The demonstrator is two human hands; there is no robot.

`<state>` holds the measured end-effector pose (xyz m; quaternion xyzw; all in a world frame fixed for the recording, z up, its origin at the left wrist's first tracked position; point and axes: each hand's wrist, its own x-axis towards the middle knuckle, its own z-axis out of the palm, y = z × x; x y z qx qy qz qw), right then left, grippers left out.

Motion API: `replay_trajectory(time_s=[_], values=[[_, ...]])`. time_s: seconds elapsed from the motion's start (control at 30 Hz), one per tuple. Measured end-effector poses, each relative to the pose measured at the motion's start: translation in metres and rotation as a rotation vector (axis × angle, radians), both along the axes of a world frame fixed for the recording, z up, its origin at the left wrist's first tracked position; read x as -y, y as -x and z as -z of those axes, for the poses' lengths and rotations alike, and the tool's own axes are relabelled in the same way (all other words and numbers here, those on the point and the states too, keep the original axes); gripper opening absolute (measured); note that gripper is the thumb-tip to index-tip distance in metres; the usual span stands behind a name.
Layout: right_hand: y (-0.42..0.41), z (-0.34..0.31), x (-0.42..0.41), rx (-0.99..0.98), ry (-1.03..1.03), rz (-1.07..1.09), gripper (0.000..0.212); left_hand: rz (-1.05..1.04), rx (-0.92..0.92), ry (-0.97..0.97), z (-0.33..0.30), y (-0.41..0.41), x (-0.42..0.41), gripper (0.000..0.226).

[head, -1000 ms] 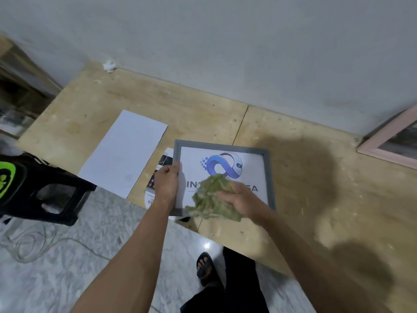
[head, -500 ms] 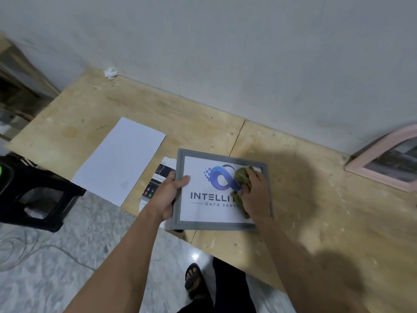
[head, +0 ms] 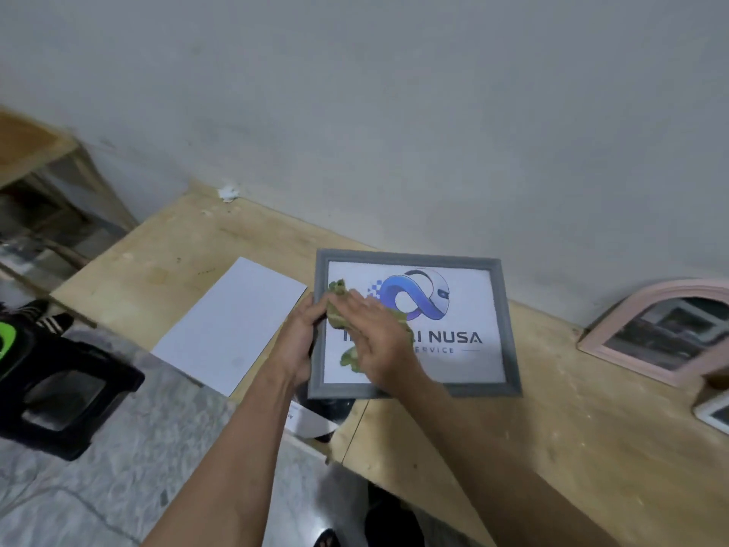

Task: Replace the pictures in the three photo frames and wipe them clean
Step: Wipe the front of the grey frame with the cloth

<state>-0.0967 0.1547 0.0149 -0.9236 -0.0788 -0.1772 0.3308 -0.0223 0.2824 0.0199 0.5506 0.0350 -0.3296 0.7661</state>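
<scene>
A grey photo frame (head: 501,329) with a blue logo picture is tilted up over the plywood table (head: 552,448). My left hand (head: 298,341) grips its left edge. My right hand (head: 374,337) presses a crumpled green cloth (head: 337,296) flat against the left half of the glass, fingers spread. The cloth hides part of the printed lettering. A pink arched frame (head: 651,329) leans against the wall at the right. A corner of a white frame (head: 714,414) shows at the right edge.
A blank white sheet (head: 232,325) lies on the table left of the frame. A printed paper (head: 307,422) pokes out under the frame at the table's front edge. A black stool (head: 59,400) stands on the floor at left. The grey wall runs along the table's back.
The frame has been raised and tilted toward me. My right hand slid the cloth from the right half of the glass to the left half. The view shifted right, showing a white frame corner.
</scene>
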Motion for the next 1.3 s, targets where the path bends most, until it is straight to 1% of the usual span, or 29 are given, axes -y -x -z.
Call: replay_trajectory(time_s=[0.07, 0.1, 0.13, 0.17, 0.2, 0.23, 0.27, 0.3, 0.33, 0.37, 0.4, 0.43, 0.47, 0.57, 0.63, 0.7, 0.77, 0.83, 0.9, 0.93, 0.97, 1.0, 1.03, 1.07, 1.13, 1.17, 1.2, 1.23, 1.3], values=[[0.014, -0.015, -0.007, -0.029, 0.147, -0.127, 0.064, -0.056, -0.039, 0.072, -0.01, 0.0, -0.007, 0.016], [0.022, -0.025, -0.008, -0.039, 0.229, -0.211, 0.064, -0.077, -0.037, 0.098, -0.017, 0.001, -0.011, 0.015], [0.03, -0.032, -0.006, -0.064, 0.267, -0.284, 0.063, -0.09, -0.018, 0.109, -0.022, 0.0, -0.013, 0.014], [0.038, -0.043, -0.004, -0.117, 0.267, -0.328, 0.061, -0.094, 0.019, 0.124, -0.032, 0.0, -0.016, 0.016], [0.046, -0.057, -0.003, -0.195, 0.22, -0.349, 0.057, -0.094, 0.053, 0.131, -0.04, -0.001, -0.017, 0.019], [0.051, -0.073, -0.001, -0.264, 0.158, -0.33, 0.054, -0.093, 0.067, 0.144, -0.048, -0.002, -0.018, 0.022], [0.052, -0.092, 0.001, -0.288, 0.09, -0.285, 0.053, -0.09, 0.084, 0.159, -0.059, -0.002, -0.021, 0.025], [0.047, -0.11, 0.002, -0.268, 0.014, -0.21, 0.055, -0.084, 0.102, 0.173, -0.068, -0.002, -0.023, 0.028], [0.036, -0.131, 0.004, -0.185, -0.05, -0.119, 0.056, -0.071, 0.13, 0.184, -0.078, -0.002, -0.025, 0.031], [0.022, -0.149, 0.008, -0.059, -0.086, -0.032, 0.057, -0.055, 0.159, 0.191, -0.088, -0.001, -0.025, 0.033], [0.003, -0.161, 0.01, 0.045, -0.09, 0.054, 0.058, -0.041, 0.18, 0.195, -0.096, -0.001, -0.024, 0.035], [-0.014, -0.174, 0.007, 0.107, -0.073, 0.111, 0.06, -0.031, 0.2, 0.207, -0.106, 0.0, -0.024, 0.035], [-0.027, -0.181, 0.0, 0.12, -0.048, 0.129, 0.061, -0.033, 0.214, 0.231, -0.115, -0.001, -0.023, 0.033], [-0.037, -0.178, -0.036, 0.105, 0.073, 0.014, 0.06, -0.126, 0.25, 0.336, -0.139, -0.007, -0.033, 0.029], [-0.026, -0.173, -0.055, 0.075, 0.044, -0.091, 0.063, -0.194, 0.257, 0.377, -0.149, -0.01, -0.049, 0.021], [-0.015, -0.169, -0.062, 0.082, 0.06, -0.188, 0.062, -0.214, 0.281, 0.348, -0.157, -0.01, -0.064, 0.011], [-0.001, -0.164, -0.067, 0.035, 0.12, -0.263, 0.062, -0.234, 0.344, 0.259, -0.163, -0.012, -0.076, 0.011], [0.014, -0.161, -0.07, -0.061, 0.125, -0.311, 0.066, -0.285, 0.415, 0.172, -0.17, -0.014, -0.084, 0.013], [0.027, -0.163, -0.063, -0.175, 0.079, -0.332, 0.067, -0.307, 0.455, 0.118, -0.177, -0.016, -0.09, 0.016], [0.031, -0.17, -0.056, -0.245, 0.017, -0.323, 0.065, -0.307, 0.472, 0.102, -0.18, -0.017, -0.094, 0.016], [0.034, -0.179, -0.048, -0.289, -0.046, -0.297, 0.063, -0.304, 0.487, 0.093, -0.182, -0.017, -0.098, 0.014], [0.034, -0.191, -0.041, -0.289, -0.107, -0.26, 0.063, -0.3, 0.502, 0.082, -0.184, -0.017, -0.101, 0.013], [0.032, -0.205, -0.034, -0.22, -0.153, -0.21, 0.065, -0.295, 0.511, 0.072, -0.186, -0.017, -0.104, 0.012], [0.028, -0.221, -0.029, -0.101, -0.202, -0.14, 0.067, -0.29, 0.519, 0.063, -0.188, -0.016, -0.105, 0.012], [0.01, -0.254, -0.021, 0.19, -0.25, -0.011, 0.067, -0.269, 0.532, 0.063, -0.192, -0.013, -0.103, 0.015], [-0.002, -0.267, -0.019, 0.296, -0.218, 0.023, 0.066, -0.253, 0.541, 0.076, -0.195, -0.01, -0.099, 0.016], [-0.013, -0.275, -0.02, 0.355, -0.155, 0.043, 0.066, -0.238, 0.552, 0.088, -0.197, -0.007, -0.095, 0.017], [-0.022, -0.275, -0.024, 0.382, -0.058, 0.05, 0.066, -0.223, 0.563, 0.102, -0.2, -0.005, -0.091, 0.018], [-0.031, -0.256, -0.035, 0.372, 0.143, 0.015, 0.067, -0.23, 0.572, 0.126, -0.205, -0.003, -0.088, 0.018]])
